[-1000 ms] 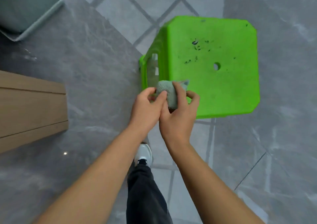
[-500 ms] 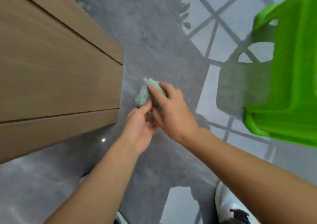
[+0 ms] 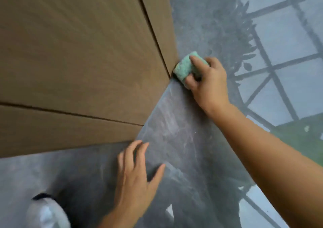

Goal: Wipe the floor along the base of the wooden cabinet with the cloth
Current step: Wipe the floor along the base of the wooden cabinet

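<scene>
The wooden cabinet (image 3: pixel 78 61) fills the upper left, its base meeting the grey marbled floor (image 3: pixel 174 140) along a diagonal line. A folded pale green cloth (image 3: pixel 185 65) is pressed onto the floor right at the cabinet's base, near a vertical seam between two panels. My right hand (image 3: pixel 208 82) grips the cloth from the right, index finger on top, thumb underneath. My left hand (image 3: pixel 136 173) rests lower down with fingers spread over the floor, holding nothing, close to the cabinet's bottom edge.
My white shoe (image 3: pixel 47 212) shows at the bottom left. The glossy floor reflects a window grid and plant leaves at the upper right. A faint green reflection (image 3: pixel 300 138) lies at the right edge.
The view swung down close to the cabinet. My left hand let go of the cloth and dropped toward the floor. My right hand carried the cloth to the cabinet's base.
</scene>
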`<act>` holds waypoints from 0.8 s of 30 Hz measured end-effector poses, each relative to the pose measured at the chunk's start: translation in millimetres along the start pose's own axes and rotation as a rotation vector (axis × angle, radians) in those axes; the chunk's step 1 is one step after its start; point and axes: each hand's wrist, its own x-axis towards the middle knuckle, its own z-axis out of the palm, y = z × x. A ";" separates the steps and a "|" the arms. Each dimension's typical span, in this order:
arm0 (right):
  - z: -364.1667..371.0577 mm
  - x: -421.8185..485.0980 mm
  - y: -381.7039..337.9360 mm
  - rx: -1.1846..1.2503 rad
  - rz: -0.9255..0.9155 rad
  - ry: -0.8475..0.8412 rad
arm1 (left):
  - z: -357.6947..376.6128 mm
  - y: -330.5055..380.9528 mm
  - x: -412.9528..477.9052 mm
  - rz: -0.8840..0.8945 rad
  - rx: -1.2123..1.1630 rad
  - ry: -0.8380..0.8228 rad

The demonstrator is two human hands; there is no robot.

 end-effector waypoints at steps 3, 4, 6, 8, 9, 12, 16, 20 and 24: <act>9.8 -35.3 -19.1 -0.010 -0.015 -0.072 | 3.2 -14.6 -42.8 -0.260 0.219 -0.113; 15.0 -61.1 -29.9 0.011 -0.057 -0.154 | 4.8 -12.4 -49.3 -0.332 0.239 -0.187; 21.8 -108.3 -49.6 0.037 -0.188 -0.357 | 9.6 -9.3 -49.5 -0.414 0.232 -0.319; 23.7 -116.3 -47.1 0.042 -0.276 -0.452 | 12.0 -12.3 -45.3 -0.420 0.249 -0.402; 20.1 -105.6 -39.7 0.035 -0.279 -0.426 | 12.9 -14.8 -45.9 -0.405 0.276 -0.427; -3.2 -45.4 -5.8 -0.012 -0.090 -0.122 | 15.0 -18.6 -49.4 -0.421 0.309 -0.455; -17.2 -6.1 12.3 -0.192 0.183 0.159 | 16.6 -20.3 -42.7 -0.431 0.285 -0.487; 28.5 -106.8 -55.3 -0.194 -0.118 -0.120 | 15.9 -21.8 -44.1 -0.423 0.277 -0.473; 25.3 -125.7 -50.7 -0.191 -0.329 -0.191 | 13.2 -19.3 -42.9 -0.426 0.233 -0.487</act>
